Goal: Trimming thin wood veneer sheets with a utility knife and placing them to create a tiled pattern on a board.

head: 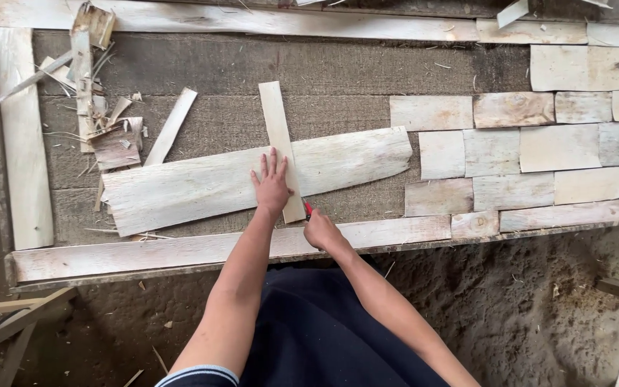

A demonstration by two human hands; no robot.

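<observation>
A long pale veneer sheet (202,188) lies slanted across the worktable. A narrow wooden strip (278,129) lies across it, running from back to front. My left hand (271,183) presses flat on the strip and the sheet, fingers spread. My right hand (322,229) sits at the strip's near end, closed around a small red-handled cutter (308,209) whose tip touches the sheet beside the strip.
Several cut veneer rectangles (531,150) are laid in rows at the right. Scraps and offcuts (105,122) pile up at the back left. Pale wooden boards frame the table (145,254). Dirt floor lies below the front edge.
</observation>
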